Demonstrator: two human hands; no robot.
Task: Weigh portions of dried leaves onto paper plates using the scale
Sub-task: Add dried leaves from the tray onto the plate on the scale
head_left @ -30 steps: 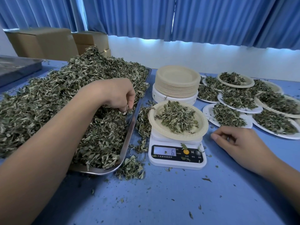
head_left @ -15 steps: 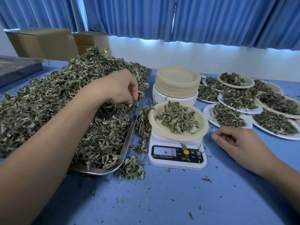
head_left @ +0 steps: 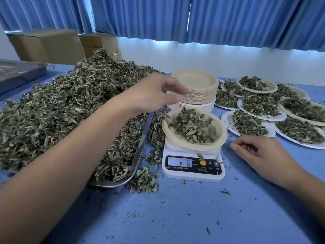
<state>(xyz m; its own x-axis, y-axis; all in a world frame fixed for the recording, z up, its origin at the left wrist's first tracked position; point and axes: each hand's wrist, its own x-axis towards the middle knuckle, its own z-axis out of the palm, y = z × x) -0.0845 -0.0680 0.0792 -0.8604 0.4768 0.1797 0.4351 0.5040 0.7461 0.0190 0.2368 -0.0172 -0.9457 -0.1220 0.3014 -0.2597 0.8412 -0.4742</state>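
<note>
**WEIGHING STATION: PLATE LOADED ON SCALE, BOTH HANDS RELEASED**

All items are supported on a blue table, and positions are given relative to the scale.

To the left of the scale, a metal tray is positioned, and a large heap of dried leaves is piled on it. Some loose leaves are spilled between the tray's edge and the scale.

To the right of and behind the scale, a group of filled plates is laid out, partly overlapping. Directly behind the scale, a stack of empty paper plates is placed.

On the scale's platform, one paper plate is seated, and a portion of leaves is contained in it. A "6" is shown on the scale's display.

The left hand is held in the air above and to the left of the scale, with its fingers extended toward the loaded plate. Nothing is grasped and the grip is released.

The right hand is rested on the table just right of the scale, with fingers loosely curled and nothing held.
</note>
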